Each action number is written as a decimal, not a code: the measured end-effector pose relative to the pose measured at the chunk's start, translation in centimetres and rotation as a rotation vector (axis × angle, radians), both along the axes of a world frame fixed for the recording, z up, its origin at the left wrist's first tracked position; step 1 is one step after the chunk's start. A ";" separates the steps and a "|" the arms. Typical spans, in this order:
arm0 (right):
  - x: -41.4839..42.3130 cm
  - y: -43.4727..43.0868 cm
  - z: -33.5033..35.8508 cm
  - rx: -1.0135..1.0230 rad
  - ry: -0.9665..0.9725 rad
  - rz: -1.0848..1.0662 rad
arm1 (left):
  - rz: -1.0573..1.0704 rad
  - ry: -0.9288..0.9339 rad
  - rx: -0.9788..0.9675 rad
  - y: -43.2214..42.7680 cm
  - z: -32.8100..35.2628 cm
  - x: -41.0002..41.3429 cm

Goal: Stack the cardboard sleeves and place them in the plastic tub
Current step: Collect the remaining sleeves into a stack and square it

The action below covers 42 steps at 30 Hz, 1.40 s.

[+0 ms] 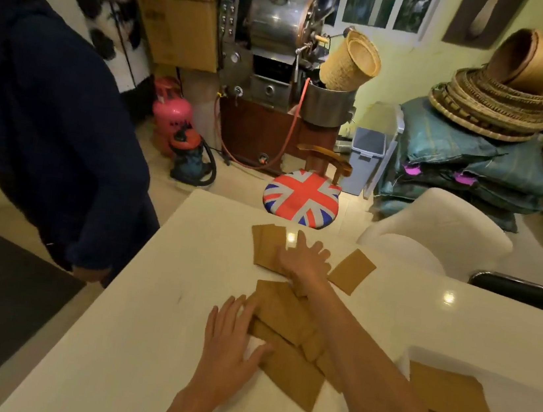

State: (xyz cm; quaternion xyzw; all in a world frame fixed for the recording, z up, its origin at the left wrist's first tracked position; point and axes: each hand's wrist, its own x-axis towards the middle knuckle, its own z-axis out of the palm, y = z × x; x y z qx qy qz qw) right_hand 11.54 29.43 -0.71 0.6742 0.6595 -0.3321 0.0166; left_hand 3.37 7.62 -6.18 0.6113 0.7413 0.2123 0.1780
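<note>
Brown cardboard sleeves lie scattered flat on the white table. My right hand reaches far across and rests with spread fingers on a far group of sleeves. One single sleeve lies just right of that hand. My left hand lies flat, fingers straight, on the left edge of a loose near pile of sleeves. At the right, a stack of sleeves lies inside the clear plastic tub, whose rim is faint.
A person in dark blue clothing stands at the table's left corner. Behind the table stand a chair with a flag cushion, a white chair and a dark chair back. Machinery, boxes and baskets fill the back.
</note>
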 end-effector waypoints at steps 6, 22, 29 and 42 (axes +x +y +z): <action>-3.0 -0.1 -3.0 0.155 -0.205 0.216 | 0.141 -0.285 0.072 -0.9 -0.6 -3.5; 8.1 -8.9 -4.6 0.467 -0.026 -0.086 | 0.027 0.187 -0.044 0.1 -2.5 -2.8; 8.5 -6.3 -4.7 0.394 -0.137 -0.008 | 0.042 0.202 -0.021 0.2 -1.8 -3.0; 7.0 -27.2 -5.3 0.275 -0.261 -0.335 | -0.052 0.246 -0.133 3.1 -1.4 -5.0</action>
